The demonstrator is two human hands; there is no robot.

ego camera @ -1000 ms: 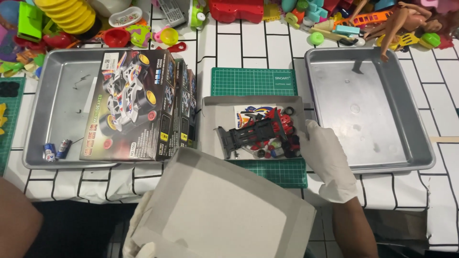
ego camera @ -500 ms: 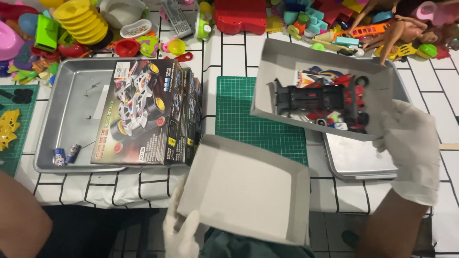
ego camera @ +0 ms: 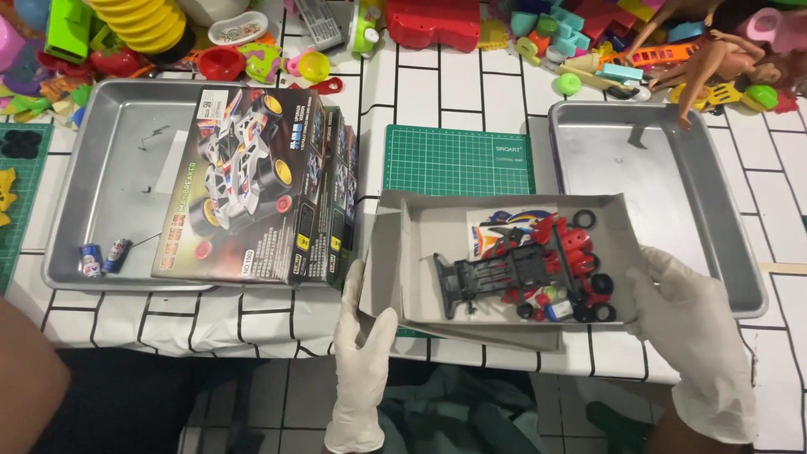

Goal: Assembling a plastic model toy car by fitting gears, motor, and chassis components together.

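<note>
Currently both gloved hands grip the grey cardboard tray (ego camera: pixel 420 252): left hand (ego camera: pixel 363 336) on its near-left corner, right hand (ego camera: pixel 685 315) on its right edge. Tray sits on the green cutting mat (ego camera: pixel 458 160), holding black-red car parts (ego camera: pixel 530 269).

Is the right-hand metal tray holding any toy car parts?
No, the right metal tray looks bare, while the car parts lie in the grey cardboard box held between the left hand and right hand.
</note>
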